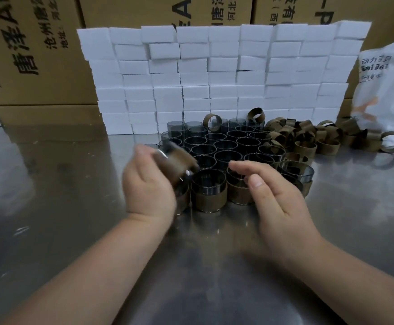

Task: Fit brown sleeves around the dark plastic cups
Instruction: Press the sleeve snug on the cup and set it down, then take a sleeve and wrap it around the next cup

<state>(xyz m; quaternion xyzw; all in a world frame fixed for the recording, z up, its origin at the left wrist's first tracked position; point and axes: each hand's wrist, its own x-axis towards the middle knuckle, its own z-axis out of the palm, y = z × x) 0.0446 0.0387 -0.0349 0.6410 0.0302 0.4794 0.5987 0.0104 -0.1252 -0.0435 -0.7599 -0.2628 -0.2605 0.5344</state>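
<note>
Left hand [148, 184] gripped a tilted sleeved cup [174, 160] at the near-left edge of the bare-cup cluster [226, 146], probably to park it with finished ones; right hand [275, 198] hovered loose-fingered, empty, near-right.

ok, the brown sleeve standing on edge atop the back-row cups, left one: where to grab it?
I'd pinch the top arc of the sleeve from above, one finger inside the ring, thumb outside. It stands on edge, opening facing the camera, so the top is free, while cups crowd its bottom.
</note>
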